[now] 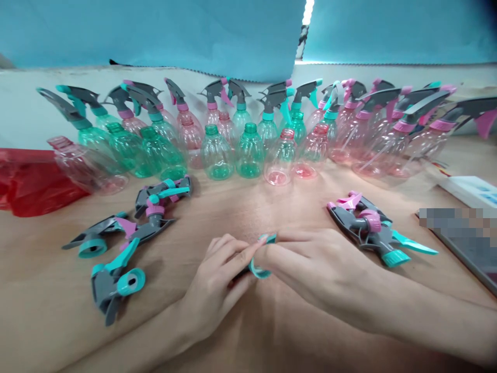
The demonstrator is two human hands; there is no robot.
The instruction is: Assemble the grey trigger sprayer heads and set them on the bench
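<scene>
Both my hands meet over the front middle of the table around one grey and teal trigger spray head (261, 269). My left hand (221, 274) wraps its grey body, most of which is hidden by the fingers. Against its teal collar, the fingers of my right hand (318, 264) are closed, covering part of the ring. Loose spray heads lie to the left, among them a teal-collared one (116, 285) nearest my left forearm. To the right of my right hand rests a small group of spray heads (373, 228) with pink and teal parts.
Along the back stand clear green bottles (250, 155) and pink bottles (279, 160) without heads, with several capped spray bottles (404, 134) behind and beside them. A red plastic bag (34, 181) lies at left. A dark flat device (462, 248) and a white box (473, 189) sit at right.
</scene>
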